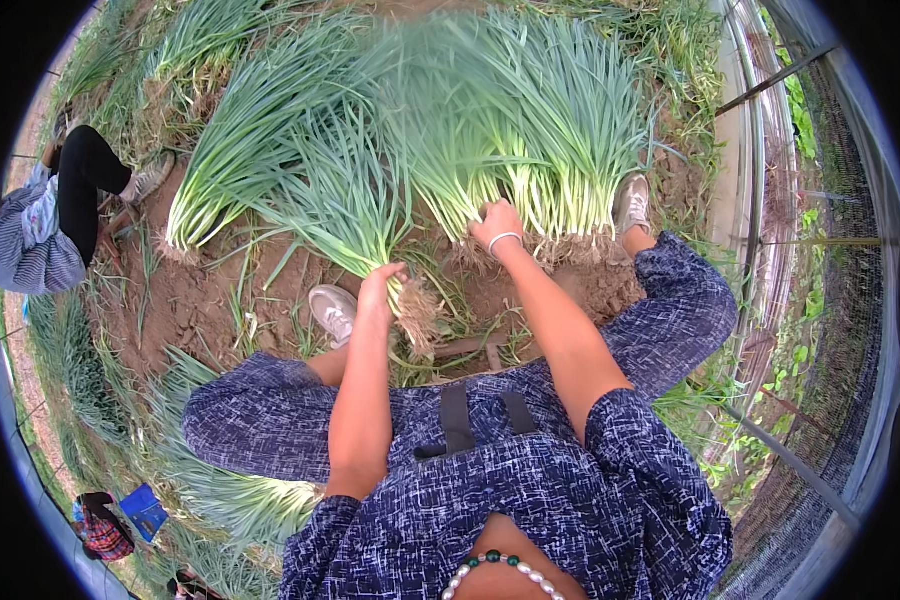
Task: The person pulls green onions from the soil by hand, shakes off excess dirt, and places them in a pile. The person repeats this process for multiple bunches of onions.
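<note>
My left hand (379, 292) is closed around a bunch of leafy allium plants (349, 202), just above their roots. The pale root tuft (418, 315) sticks out on the right of this hand, and the long green leaves fan out towards the upper left. My right hand (499, 227), with a pale band on its wrist, is at the stem bases of a wide allium pile (577, 165). Its fingers are bent against the stems there. Whether they grip any is hidden.
Another allium heap (229, 180) lies to the left on the brown soil (157, 322). My shoes (333, 313) flank the work area. A person (60, 210) crouches at far left, another (103, 525) at lower left beside a blue object (144, 512). Metal poles (784, 75) cross the right side.
</note>
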The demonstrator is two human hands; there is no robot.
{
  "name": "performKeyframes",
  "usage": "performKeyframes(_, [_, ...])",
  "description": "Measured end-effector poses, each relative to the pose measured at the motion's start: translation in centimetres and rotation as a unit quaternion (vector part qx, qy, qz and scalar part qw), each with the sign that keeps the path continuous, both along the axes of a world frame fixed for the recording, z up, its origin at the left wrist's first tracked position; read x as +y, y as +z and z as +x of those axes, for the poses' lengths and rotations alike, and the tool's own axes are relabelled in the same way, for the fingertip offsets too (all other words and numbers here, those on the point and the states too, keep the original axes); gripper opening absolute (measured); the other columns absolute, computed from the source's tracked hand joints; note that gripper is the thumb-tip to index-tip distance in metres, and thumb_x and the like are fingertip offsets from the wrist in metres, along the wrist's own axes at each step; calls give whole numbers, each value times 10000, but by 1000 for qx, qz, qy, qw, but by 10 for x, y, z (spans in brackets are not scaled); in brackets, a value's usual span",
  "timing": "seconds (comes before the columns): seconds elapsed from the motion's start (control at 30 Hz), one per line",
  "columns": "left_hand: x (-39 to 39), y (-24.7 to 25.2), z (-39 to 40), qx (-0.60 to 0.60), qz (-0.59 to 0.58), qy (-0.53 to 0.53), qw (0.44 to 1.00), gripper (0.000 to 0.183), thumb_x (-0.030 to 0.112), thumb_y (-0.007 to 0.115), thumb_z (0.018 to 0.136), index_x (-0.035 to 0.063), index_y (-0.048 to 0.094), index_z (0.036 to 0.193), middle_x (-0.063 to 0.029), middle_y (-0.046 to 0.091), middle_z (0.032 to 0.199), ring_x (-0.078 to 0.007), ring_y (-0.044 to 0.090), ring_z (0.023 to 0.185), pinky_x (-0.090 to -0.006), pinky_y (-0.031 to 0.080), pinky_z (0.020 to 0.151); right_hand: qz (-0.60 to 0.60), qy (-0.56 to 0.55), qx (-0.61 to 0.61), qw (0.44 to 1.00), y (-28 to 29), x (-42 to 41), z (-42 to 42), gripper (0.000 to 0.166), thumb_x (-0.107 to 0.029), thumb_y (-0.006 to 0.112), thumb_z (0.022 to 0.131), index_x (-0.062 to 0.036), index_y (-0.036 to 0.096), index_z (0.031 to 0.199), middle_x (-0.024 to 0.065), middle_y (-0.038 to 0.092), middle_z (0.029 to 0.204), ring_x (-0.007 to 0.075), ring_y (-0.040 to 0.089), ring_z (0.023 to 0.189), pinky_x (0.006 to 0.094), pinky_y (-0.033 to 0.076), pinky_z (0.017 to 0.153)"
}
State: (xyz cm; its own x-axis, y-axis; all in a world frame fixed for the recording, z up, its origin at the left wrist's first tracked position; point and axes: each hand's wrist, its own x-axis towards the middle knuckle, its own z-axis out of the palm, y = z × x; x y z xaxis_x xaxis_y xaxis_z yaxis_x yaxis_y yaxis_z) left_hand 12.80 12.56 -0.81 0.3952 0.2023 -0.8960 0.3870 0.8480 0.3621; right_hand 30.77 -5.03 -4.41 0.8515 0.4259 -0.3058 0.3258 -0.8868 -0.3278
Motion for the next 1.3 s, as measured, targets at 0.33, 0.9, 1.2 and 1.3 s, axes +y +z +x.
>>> performKeyframes(0.33, [-25,-22,9,-83,-14,-33,996,153,90,558,831,-29,565,928,-143,640,800,-211,625,662,-316,533,572,415,-274,560,663,-25,-1,-42,186,-155,515,890,-20,640,921,31,583,725,126,560,610,252,449,508])
performKeyframes(0.9, [-24,-35,-15,33,120,-95,988,138,-62,538,738,-138,551,852,-189,607,765,-257,620,622,-330,520,544,-115,6,254,961,-61,-11,-104,224,-109,524,821,-45,636,1004,188,614,1089,327,589,1030,408,484,847])
performKeyframes(1.2, [-22,-21,-5,-64,-11,-86,994,244,80,613,823,-55,580,1024,-139,636,907,-242,634,748,-336,543,654,221,-43,598,769,1,8,-91,163,-183,604,848,-26,569,869,-6,504,637,91,433,507,253,353,453])
performKeyframes(1.3, [-17,-22,-4,-62,12,-51,997,246,42,594,814,-76,569,1029,-157,636,920,-254,637,756,-339,544,672,279,-84,584,758,36,12,-95,168,-224,526,898,-56,521,906,-26,425,626,78,365,486,240,290,417])
